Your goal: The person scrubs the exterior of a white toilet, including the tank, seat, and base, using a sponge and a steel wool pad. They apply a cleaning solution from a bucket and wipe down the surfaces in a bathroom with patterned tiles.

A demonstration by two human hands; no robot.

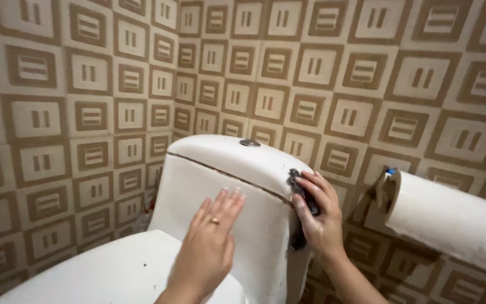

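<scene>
Two hands at a white toilet cistern (220,186), seen from the head camera. Left hand (209,245) — fingers spread flat, holding nothing — presses its palm on the tank's front face; a ring shows on one finger. Right hand (317,217) curls its fingers round a dark scrubbing pad (301,188), held against the tank's right corner just under the lid (237,157). Flush button (250,143) on top of the lid. Closed seat cover (119,270) below. Roll of paper (451,217) near on the right, on the brown patterned tile wall (367,84).
</scene>
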